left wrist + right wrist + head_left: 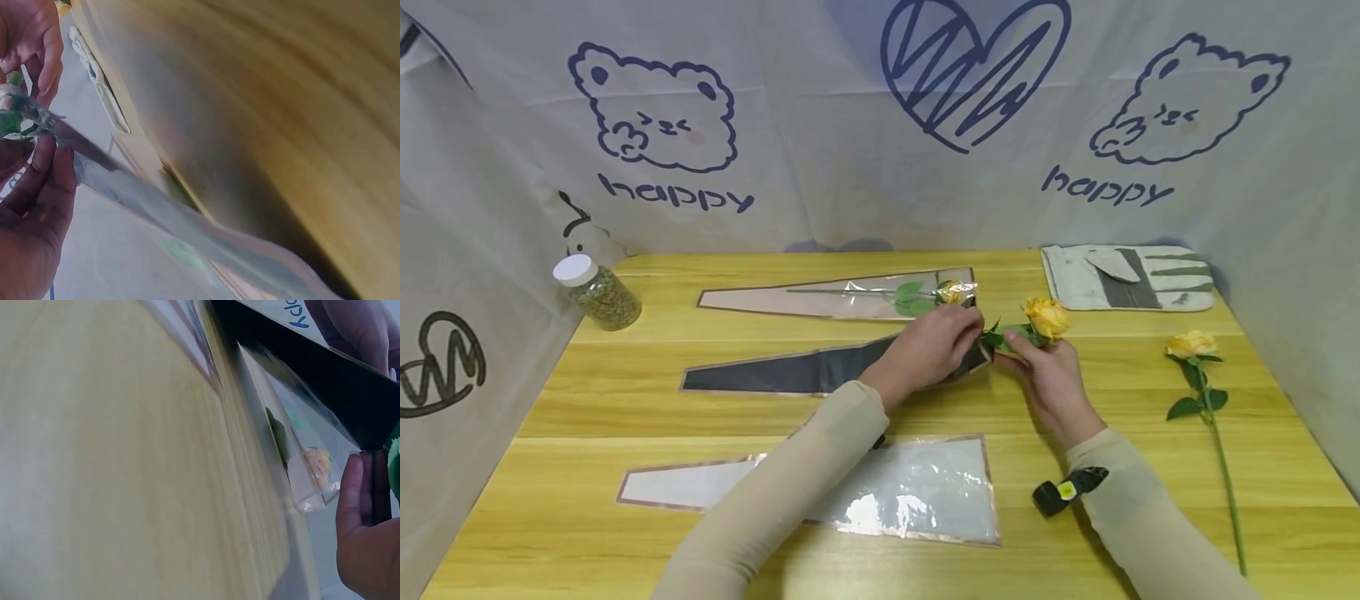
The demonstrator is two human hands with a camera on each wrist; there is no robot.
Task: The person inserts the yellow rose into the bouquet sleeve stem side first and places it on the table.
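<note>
A yellow rose (1047,317) is in my right hand (1056,383), with the thumb over its green leaves (1017,337). Its stem runs into the wide mouth of a black flower sleeve (775,372), which rises off the table at that end. At the mouth, my left hand (928,346) pinches the sleeve's edge, close by the leaves. In the left wrist view the left fingertips (47,156) meet at the sleeve's rim. The right wrist view shows the right fingers (353,490) under the sleeve's end. Most of the stem is hidden.
Behind lies a pink sleeve (760,300) with a yellow rose inside. A white sleeve (925,492) lies in front, partly under the left forearm. Another rose (1192,343) lies at the right, a glove (1127,277) at the back right, a lidded jar (601,296) at the left.
</note>
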